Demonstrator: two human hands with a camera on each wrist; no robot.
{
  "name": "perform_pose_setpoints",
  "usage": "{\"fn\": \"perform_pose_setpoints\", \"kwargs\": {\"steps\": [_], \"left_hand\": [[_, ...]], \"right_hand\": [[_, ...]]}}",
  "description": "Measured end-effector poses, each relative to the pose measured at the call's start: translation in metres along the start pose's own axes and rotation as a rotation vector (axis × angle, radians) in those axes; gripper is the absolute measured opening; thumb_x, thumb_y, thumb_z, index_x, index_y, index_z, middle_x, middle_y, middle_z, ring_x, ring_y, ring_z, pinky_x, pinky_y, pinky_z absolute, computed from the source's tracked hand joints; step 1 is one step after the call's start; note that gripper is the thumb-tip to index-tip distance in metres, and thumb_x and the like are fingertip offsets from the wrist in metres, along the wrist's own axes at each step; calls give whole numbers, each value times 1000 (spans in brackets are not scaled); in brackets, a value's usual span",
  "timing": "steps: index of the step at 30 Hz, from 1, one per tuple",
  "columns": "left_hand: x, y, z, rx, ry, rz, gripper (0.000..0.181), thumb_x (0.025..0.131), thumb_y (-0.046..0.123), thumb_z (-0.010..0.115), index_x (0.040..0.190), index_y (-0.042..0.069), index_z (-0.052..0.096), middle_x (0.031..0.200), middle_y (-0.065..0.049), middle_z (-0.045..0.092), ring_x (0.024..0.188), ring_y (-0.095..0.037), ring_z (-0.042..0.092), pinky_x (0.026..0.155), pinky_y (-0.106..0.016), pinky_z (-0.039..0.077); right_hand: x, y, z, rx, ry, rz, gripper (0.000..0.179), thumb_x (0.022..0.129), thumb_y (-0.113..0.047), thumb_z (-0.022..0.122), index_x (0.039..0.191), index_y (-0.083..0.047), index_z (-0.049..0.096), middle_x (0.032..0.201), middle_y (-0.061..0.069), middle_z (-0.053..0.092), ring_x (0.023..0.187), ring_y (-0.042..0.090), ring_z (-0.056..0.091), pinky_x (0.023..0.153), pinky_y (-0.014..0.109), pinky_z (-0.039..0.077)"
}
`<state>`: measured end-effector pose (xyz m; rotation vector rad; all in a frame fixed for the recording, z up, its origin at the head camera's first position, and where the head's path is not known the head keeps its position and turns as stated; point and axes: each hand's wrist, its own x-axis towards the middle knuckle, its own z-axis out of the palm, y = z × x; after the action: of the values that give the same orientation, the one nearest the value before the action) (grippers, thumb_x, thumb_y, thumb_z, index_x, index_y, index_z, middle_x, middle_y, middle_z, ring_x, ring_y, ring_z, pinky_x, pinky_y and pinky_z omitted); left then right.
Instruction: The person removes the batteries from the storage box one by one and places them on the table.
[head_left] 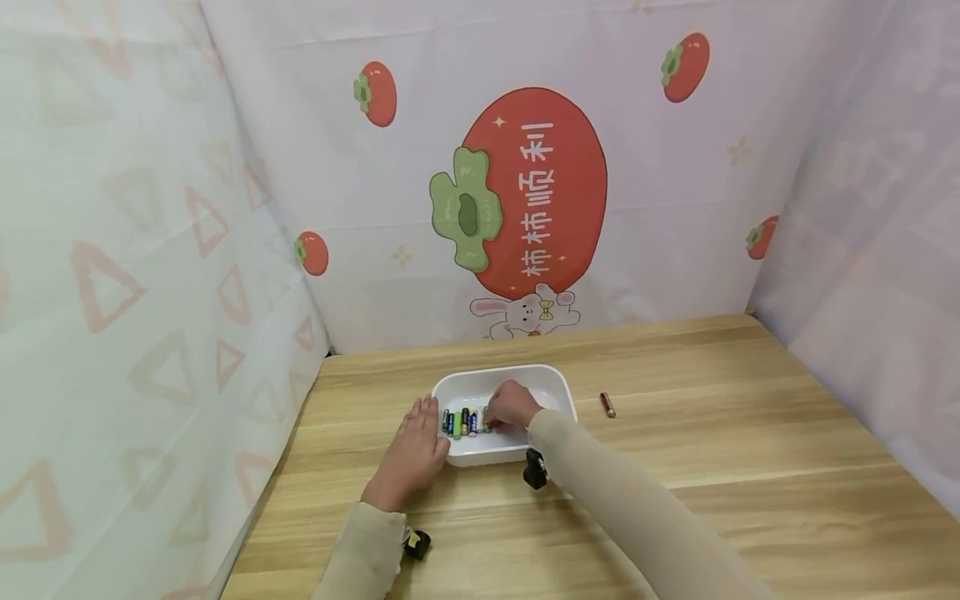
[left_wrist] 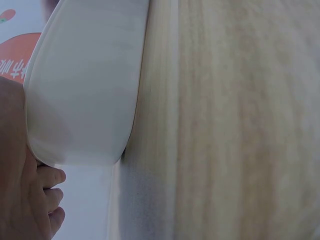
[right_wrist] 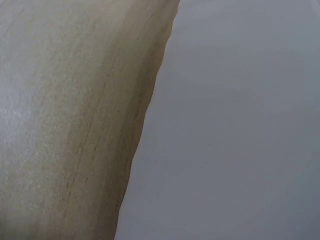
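Observation:
A white plastic tray (head_left: pixel 480 457) stands on the table, holding a row of several small batteries (head_left: pixel 465 422) in green, blue and dark colours along its left part. My left hand (head_left: pixel 414 446) rests against the tray's left side, fingers fairly straight and thumb by the near corner. In the left wrist view, its fingers (left_wrist: pixel 51 200) show beyond the tray's end. Inside the tray, my right hand (head_left: pixel 513 405) has curled fingers and pinches a battery (head_left: pixel 487 417) at the row's right end, mostly covered by the fingers. The right wrist view shows only the white tray wall (right_wrist: pixel 225 125) and table.
A single reddish-brown battery (head_left: pixel 607 405) lies on the wooden table (head_left: pixel 712 433) right of the tray. Printed cloth walls (head_left: pixel 637 250) enclose the table at the back and both sides. A black wrist camera (head_left: pixel 535 469) hangs under the right sleeve, close to the tray's near wall.

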<state>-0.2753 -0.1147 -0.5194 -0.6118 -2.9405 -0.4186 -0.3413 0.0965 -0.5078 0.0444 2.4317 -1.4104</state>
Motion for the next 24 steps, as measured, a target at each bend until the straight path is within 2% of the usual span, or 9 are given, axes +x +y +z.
{"fn": "perform_pose_setpoints", "kwargs": {"steps": [7,11,17,24], "left_hand": [[-2,3,4,3,39,23,66,97,20,44,149,-11,20,156,-25,21,144,-39,15,116,-49,16],[-2,4,6,15,42,20,66,97,21,43,150,-11,19,155,-26,22,144,-40,17,115,-49,17],[-4,4,8,3,36,12,66,97,22,43,150,-11,20,155,-26,23,144,-40,16,115,-50,17],[-4,6,7,4,40,11,66,97,21,43,149,-11,20,155,-26,23,144,-39,15,115,-51,18]], "right_hand": [[-5,2,0,-7,4,-43,4,76,0,76,79,1,73,72,9,68,63,20,63,54,28,54],[-4,6,1,-41,14,-46,5,75,-2,76,79,0,72,71,8,67,60,19,61,53,28,52],[-1,8,3,-148,23,-48,8,76,-5,75,70,-5,71,65,8,66,56,18,59,51,28,49],[-3,6,2,-160,29,-44,10,75,-3,74,67,-4,70,64,8,65,54,17,60,49,26,51]]}}
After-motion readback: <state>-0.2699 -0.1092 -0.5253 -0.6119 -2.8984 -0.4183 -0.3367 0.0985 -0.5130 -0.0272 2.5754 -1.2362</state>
